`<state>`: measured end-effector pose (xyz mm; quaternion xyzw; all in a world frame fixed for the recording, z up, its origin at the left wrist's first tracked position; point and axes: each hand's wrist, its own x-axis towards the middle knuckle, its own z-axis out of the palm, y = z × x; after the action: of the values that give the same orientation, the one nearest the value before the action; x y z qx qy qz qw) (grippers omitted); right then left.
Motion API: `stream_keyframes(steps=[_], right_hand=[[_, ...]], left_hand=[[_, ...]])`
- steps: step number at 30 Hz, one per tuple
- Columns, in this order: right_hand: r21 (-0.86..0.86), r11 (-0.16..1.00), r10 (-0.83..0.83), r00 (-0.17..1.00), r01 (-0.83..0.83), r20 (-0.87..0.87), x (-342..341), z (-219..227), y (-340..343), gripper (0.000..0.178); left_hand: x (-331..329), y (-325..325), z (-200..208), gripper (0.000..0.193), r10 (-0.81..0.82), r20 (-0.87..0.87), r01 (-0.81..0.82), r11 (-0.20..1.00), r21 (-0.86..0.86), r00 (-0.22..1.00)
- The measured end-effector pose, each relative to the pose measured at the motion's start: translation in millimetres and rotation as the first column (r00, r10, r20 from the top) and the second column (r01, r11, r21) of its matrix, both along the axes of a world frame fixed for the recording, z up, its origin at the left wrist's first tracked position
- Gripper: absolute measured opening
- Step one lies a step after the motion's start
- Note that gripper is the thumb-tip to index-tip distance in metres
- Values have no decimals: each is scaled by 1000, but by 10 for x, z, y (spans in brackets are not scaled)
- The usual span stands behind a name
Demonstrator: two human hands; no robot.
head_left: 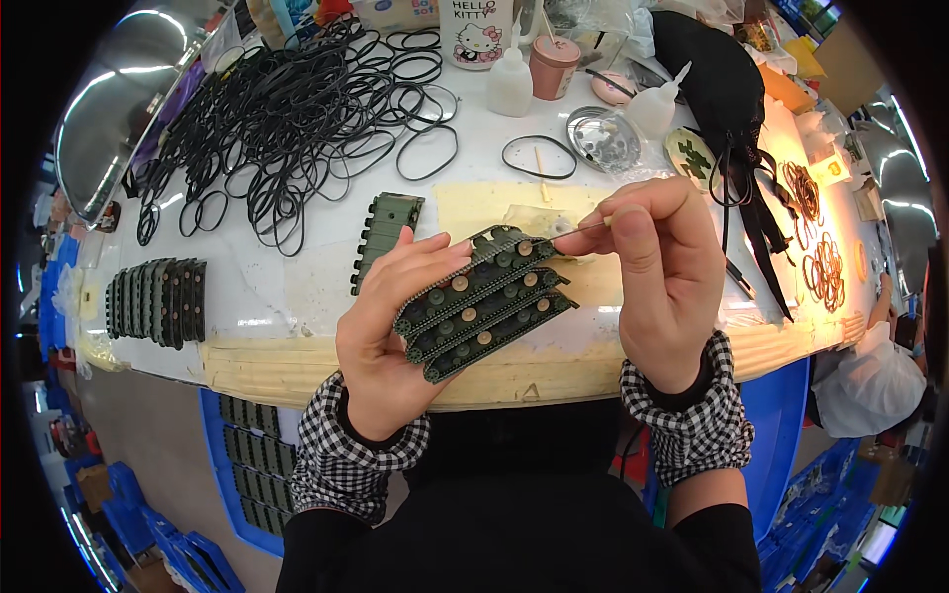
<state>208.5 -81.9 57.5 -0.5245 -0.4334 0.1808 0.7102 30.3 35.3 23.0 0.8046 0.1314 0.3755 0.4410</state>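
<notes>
My left hand (381,331) is wrapped round several dark green toy tank side pieces (484,321), held in a tilted stack above the front of the table. Small round wheels, some tan-topped, line these pieces along ribbed edges. At the upper right end of the stack, my right hand (667,262) pinches a thin needle-like tool (585,230) between thumb and fingers. Its tip meets the end of the topmost piece; the exact contact is too small to make out. Another green piece (388,237) lies on the table just beyond my left hand.
A heap of black rubber bands (287,124) covers the far left. More green pieces (156,302) stand in a row at left. White squeeze bottles (510,84), a metal dish (603,140) and a black bag (707,64) sit beyond. A blue tray (214,445) is below the table edge.
</notes>
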Motion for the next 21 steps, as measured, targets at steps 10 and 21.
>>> stream_keyframes(steps=[10,21], right_hand=[[-37,999,-6,996,9,85,11,6,-6,14],[-4,944,-273,785,330,556,207,-27,4,6]], left_hand=[[-4,7,-13,50,-6,10,6,1000,20,1000],[-29,12,-48,53,89,18,-89,996,5,996]])
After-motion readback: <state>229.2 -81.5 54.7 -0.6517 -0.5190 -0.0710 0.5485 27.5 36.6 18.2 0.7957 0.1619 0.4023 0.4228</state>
